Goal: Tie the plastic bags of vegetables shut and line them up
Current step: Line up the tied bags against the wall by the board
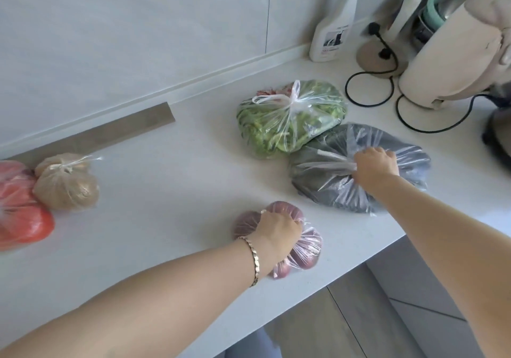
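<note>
Five clear plastic bags lie on the white counter point(171, 180). My left hand point(278, 234) grips the gathered top of the bag of red onions point(307, 250) near the front edge. My right hand point(374, 168) grips the bunched top of the bag of dark vegetables point(326, 183) to the right. Just behind that one lies a knotted bag of green leaves point(287, 117). At the far left sit a knotted bag of potatoes point(67, 183) and a bag of tomatoes point(22, 211), touching each other.
At the back right stand a white spray bottle point(333, 28), a cream kettle point(448, 51) and another appliance, with a black cord point(370, 86) looped on the counter. A grey strip point(110, 131) lies along the wall. The counter's front edge runs diagonally behind my forearms.
</note>
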`<state>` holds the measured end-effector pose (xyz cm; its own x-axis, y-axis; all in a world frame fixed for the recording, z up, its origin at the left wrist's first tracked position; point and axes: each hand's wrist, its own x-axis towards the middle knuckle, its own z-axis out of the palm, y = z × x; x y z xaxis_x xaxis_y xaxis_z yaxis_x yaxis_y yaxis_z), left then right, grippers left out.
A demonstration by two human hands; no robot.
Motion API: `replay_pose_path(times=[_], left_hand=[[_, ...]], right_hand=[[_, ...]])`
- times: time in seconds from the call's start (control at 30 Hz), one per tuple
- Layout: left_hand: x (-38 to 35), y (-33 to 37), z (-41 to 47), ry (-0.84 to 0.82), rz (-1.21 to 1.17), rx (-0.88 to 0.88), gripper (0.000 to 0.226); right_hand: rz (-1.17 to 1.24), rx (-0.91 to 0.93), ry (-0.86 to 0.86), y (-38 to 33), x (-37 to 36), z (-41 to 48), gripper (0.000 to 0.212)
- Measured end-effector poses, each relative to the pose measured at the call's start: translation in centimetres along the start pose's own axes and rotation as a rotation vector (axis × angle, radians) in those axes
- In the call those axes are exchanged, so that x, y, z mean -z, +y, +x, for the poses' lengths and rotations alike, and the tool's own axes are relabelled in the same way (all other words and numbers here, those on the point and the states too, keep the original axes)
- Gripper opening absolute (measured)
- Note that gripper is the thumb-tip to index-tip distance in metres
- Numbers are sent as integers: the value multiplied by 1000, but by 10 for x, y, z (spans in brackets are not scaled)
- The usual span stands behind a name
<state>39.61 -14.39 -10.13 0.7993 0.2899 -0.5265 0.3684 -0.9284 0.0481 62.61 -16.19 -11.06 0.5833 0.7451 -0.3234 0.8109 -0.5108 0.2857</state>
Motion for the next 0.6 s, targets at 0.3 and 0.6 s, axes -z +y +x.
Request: replay_pose_path(times=[0.3,0.6], left_hand=[[-30,-92,-85,183,-632,428,8],[-79,-174,-194,419,-868,800,24]], right_hand=[[-142,176,-192,-2,47,-7,17],[-240,427,-247,-134,91,-89,24]])
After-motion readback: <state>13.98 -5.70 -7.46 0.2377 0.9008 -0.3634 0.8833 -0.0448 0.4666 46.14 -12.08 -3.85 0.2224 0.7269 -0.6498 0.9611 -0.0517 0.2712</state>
